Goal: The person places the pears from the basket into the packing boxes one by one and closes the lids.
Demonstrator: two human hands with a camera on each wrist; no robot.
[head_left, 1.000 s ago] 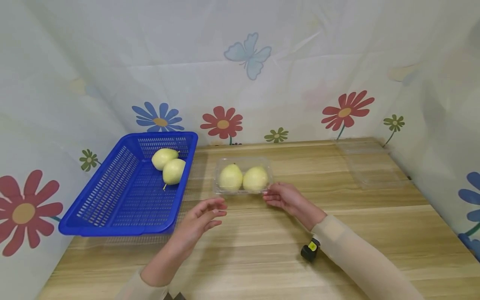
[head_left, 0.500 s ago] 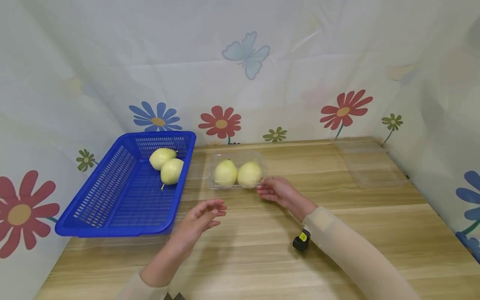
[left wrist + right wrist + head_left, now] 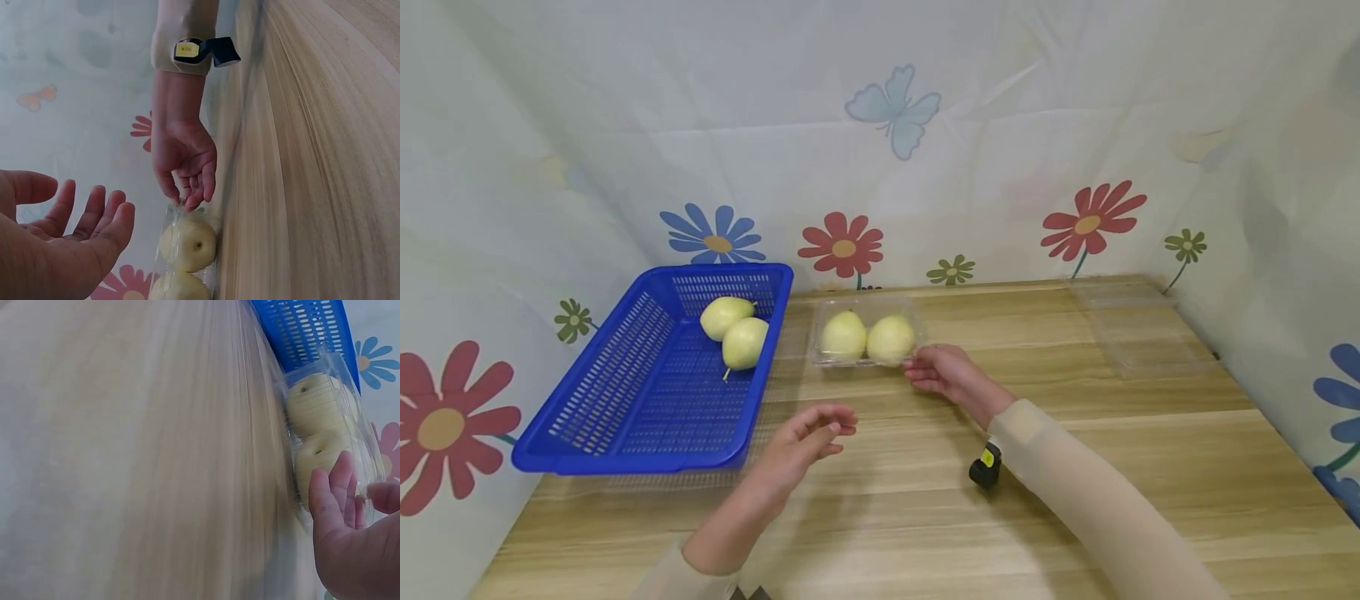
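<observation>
Two pale yellow-green pears (image 3: 891, 340) lie side by side in a clear plastic fruit box (image 3: 880, 305) near the back of the table. My right hand (image 3: 947, 373) pinches the near right corner of this box between thumb and fingers; the left wrist view shows the fingertips meeting at its edge. Over the wood in front of the box, my left hand (image 3: 801, 446) holds nothing, its fingers loosely bent and the thumb apart. Its relaxed fingers (image 3: 94, 215) also show in the left wrist view.
Left of the box stands a blue plastic basket (image 3: 655, 461) with two more pears (image 3: 743, 344) against its right wall. Another clear plastic container (image 3: 1150, 333) lies at the back right. A patterned curtain (image 3: 1000, 167) hangs behind the wooden table (image 3: 917, 508).
My right hand has moved left and back, and the box with its two pears has slid the same way, closer to the curtain. My left hand has hardly moved.
</observation>
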